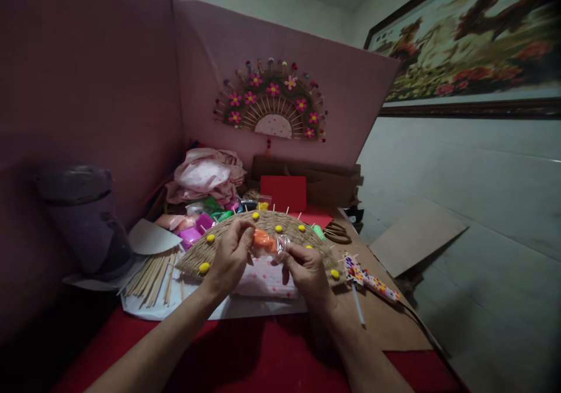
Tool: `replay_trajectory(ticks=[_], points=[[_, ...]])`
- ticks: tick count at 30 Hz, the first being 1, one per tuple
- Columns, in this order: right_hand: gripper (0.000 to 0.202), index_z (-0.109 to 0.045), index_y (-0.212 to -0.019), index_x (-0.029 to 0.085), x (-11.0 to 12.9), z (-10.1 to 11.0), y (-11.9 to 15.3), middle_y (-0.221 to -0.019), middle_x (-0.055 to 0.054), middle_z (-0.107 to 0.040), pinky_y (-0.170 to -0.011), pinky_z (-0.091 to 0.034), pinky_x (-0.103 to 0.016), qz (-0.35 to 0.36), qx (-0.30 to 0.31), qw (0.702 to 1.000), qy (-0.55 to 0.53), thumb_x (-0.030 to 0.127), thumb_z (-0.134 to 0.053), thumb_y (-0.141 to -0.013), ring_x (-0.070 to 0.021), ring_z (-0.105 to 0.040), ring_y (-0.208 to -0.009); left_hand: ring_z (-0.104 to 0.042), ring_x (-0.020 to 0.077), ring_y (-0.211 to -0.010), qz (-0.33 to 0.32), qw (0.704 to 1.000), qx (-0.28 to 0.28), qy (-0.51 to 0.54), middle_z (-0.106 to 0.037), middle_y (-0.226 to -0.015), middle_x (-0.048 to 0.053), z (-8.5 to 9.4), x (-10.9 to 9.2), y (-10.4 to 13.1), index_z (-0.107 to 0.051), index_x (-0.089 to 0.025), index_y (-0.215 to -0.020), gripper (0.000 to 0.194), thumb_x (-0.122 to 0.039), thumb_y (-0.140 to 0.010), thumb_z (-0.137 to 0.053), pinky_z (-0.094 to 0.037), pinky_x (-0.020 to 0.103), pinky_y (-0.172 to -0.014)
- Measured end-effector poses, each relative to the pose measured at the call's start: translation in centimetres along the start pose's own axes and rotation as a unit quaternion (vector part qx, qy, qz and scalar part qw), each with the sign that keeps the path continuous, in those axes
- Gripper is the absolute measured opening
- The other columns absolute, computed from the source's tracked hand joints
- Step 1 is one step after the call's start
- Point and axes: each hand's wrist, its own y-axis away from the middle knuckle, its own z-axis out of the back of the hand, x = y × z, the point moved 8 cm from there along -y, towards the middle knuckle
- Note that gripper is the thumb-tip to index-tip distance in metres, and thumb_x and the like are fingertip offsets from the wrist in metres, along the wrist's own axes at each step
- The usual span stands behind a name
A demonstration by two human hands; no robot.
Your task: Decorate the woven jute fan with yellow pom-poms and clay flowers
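Observation:
Between my two hands is a small clear plastic packet of orange modelling clay [265, 241]. My left hand [232, 253] pinches its left end, while the fingers of my right hand [304, 270] are closed on the clear plastic at its right end. Just behind and beneath the packet lies a fan-shaped piece wrapped in brown twine [236, 229], dotted with several yellow clay discs [204, 268]. Short sticks poke out along its curved top edge. White cloth with pink dots [267, 279] covers the fan's lower middle, partly hidden by my hands.
Wooden sticks [151, 276] lie at left near a purple tumbler [87, 223]. Behind are coloured clay packets [193, 235], crumpled cloth [208, 171] and red card [283, 193]. A flower-patterned glue gun [372, 282] rests on cardboard [394, 329] at right. A decorated fan [272, 101] hangs on the pink board.

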Motion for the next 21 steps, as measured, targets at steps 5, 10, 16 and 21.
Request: replay_trajectory(ticks=[5, 10, 16, 21], points=[[0.021, -0.071, -0.075, 0.015, 0.1, 0.8, -0.3, -0.045, 0.003, -0.052, -0.038, -0.034, -0.018, -0.006, -0.031, 0.999, -0.001, 0.034, -0.063, -0.08, -0.0064, -0.042, -0.038, -0.059, 0.0139, -0.06, 0.04, 0.986, 0.059, 0.147, -0.063, -0.073, 0.001, -1.2, -0.1, -0.2, -0.044, -0.017, -0.104, 0.036, -0.029, -0.077, -0.063, -0.046, 0.023, -0.048], [0.034, -0.071, -0.104, 0.018, 0.2, 0.5, -0.4, -0.053, 0.004, -0.054, -0.036, -0.035, -0.018, -0.032, -0.007, 0.995, -0.09, 0.029, -0.069, -0.071, -0.0069, -0.045, -0.039, -0.055, 0.0116, -0.048, 0.062, 0.984, 0.029, 0.162, -0.061, -0.059, -0.003, -0.8, 0.3, -0.5, -0.047, -0.014, -0.1, 0.039, -0.023, -0.068, -0.068, -0.045, 0.023, -0.044], [0.03, -0.072, -0.105, 0.023, 0.2, 0.5, -0.4, -0.063, 0.002, -0.054, -0.039, -0.036, -0.017, 0.011, -0.011, 0.999, -0.045, 0.026, -0.064, -0.076, -0.0051, -0.041, -0.044, -0.058, 0.0118, -0.049, 0.044, 0.99, 0.003, 0.133, -0.062, -0.058, -0.003, -0.1, 0.1, -0.5, -0.053, -0.013, -0.101, 0.036, -0.02, -0.068, -0.066, -0.047, 0.022, -0.045], [0.022, -0.074, -0.094, 0.021, 0.9, 0.1, -0.6, -0.066, 0.0, -0.053, -0.047, -0.044, -0.021, 0.038, 0.004, 0.999, -0.001, 0.029, -0.068, -0.074, -0.0109, -0.049, -0.055, -0.061, 0.0125, -0.055, 0.056, 0.991, 0.002, 0.125, -0.067, -0.064, 0.001, -0.2, 0.1, -0.4, -0.061, -0.011, -0.095, 0.033, -0.018, -0.064, -0.069, -0.051, 0.023, -0.05]])
